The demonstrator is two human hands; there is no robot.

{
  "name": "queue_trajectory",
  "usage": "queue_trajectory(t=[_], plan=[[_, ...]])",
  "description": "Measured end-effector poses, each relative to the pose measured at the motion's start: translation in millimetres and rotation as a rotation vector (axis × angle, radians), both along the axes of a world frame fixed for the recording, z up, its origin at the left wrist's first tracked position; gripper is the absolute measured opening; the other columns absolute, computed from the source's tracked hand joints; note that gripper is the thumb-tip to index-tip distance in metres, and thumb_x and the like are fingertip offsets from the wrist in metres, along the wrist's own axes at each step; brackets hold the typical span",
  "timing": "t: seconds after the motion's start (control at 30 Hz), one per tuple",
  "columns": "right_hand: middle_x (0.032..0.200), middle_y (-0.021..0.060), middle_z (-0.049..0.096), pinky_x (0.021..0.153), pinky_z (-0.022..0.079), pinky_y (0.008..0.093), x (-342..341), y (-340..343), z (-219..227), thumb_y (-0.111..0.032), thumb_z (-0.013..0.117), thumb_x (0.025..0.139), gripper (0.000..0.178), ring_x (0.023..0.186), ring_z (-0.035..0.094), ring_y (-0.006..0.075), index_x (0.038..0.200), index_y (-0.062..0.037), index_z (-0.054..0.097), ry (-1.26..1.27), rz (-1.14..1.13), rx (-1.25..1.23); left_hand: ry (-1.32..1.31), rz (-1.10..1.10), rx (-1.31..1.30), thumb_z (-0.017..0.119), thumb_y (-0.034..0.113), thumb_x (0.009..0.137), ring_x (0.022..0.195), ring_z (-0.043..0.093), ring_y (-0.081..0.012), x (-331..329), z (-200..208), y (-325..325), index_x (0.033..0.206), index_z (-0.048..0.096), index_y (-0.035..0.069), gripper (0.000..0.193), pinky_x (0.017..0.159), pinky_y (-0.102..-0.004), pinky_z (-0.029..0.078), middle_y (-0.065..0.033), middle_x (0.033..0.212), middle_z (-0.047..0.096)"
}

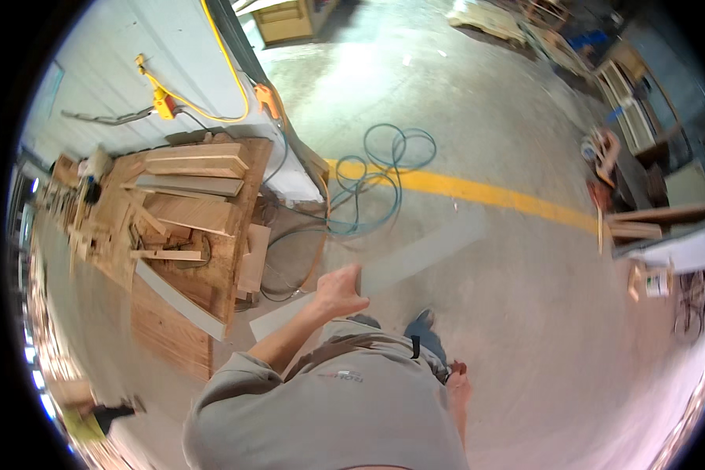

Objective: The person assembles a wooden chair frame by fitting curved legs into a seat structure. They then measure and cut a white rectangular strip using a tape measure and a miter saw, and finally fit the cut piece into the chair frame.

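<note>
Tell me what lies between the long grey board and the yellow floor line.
The head view shows mostly concrete floor and part of the teal hose between the board and the line.

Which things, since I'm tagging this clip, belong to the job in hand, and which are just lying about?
In the job:
Left hand, gripping the grey strip
Possibly the similar strip at the bench's edge

Apparently just lying about:
Hose, coiled on the floor
Wood stack on the bench; whether it's needed, I can't tell
</note>
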State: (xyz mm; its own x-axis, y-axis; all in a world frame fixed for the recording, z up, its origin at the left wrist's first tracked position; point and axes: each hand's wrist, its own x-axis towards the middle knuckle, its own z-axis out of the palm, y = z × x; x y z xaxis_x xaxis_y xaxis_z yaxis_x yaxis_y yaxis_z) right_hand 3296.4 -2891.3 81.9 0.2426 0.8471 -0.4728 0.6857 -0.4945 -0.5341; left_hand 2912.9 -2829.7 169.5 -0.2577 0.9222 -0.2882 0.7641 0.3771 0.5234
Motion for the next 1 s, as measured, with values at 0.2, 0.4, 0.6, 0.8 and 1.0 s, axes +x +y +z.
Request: queue_trajectory(t=[0.2,0.4,0.6,0.8,1.0], plan=[[0.104,0.0190,0.072,0.087,0.051,0.0429,65,196,-22,-0.030,0.057,0.086,0.036,0.100,0.068,0.0376,0.108,-0.0060,0.073,-0.061,0.934,-0.295,-0.042,0.242,-0.088,0.073,0.033,0.065,0.101,0.066,-0.0370,16,3,131,0.115,0.060,0.007,0.059,0.085,-0.0457,0.052,-0.0196,0.104,0.068],[0.104,0.0179,0.073,0.086,0.052,0.0419,22,416,-33,-0.026,0.058,0.085,0.035,0.098,0.069,0.0355,0.110,-0.0049,0.072,-0.090,0.997,-0.270,-0.179,0.434,-0.128,0.073,0.034,0.066,0.105,0.065,-0.0364,-17,-60,293,0.122,0.058,0.008,0.064,0.087,-0.0448,0.052,-0.0185,0.108,0.068],[0.103,0.0175,0.073,0.085,0.053,0.0415,-82,645,-47,-0.024,0.059,0.085,0.034,0.097,0.069,0.0347,0.110,-0.0043,0.072,-0.111,1.083,-0.230,-0.198,0.505,0.073,0.074,0.030,0.070,0.104,0.065,-0.0353,-113,-75,451,0.122,0.058,0.007,0.059,0.088,-0.0446,0.052,-0.0185,0.109,0.068],[0.103,0.0171,0.073,0.085,0.053,0.0411,-201,853,-33,-0.021,0.059,0.084,0.034,0.095,0.070,0.0338,0.111,-0.0038,0.072,-0.100,1.208,-0.174,-0.155,0.651,0.065,0.073,0.029,0.068,0.104,0.065,-0.0351,-204,-43,561,0.122,0.059,0.009,0.060,0.088,-0.0445,0.052,-0.0176,0.110,0.068],[0.103,0.0168,0.074,0.084,0.054,0.0407,-331,1017,-74,-0.019,0.060,0.084,0.034,0.094,0.070,0.0329,0.111,-0.0032,0.072,-0.066,1.423,-0.195,-0.186,0.921,0.000,0.072,0.030,0.067,0.108,0.064,-0.0345,-271,-57,662,0.125,0.059,0.010,0.063,0.092,-0.0443,0.051,-0.0179,0.113,0.067]])
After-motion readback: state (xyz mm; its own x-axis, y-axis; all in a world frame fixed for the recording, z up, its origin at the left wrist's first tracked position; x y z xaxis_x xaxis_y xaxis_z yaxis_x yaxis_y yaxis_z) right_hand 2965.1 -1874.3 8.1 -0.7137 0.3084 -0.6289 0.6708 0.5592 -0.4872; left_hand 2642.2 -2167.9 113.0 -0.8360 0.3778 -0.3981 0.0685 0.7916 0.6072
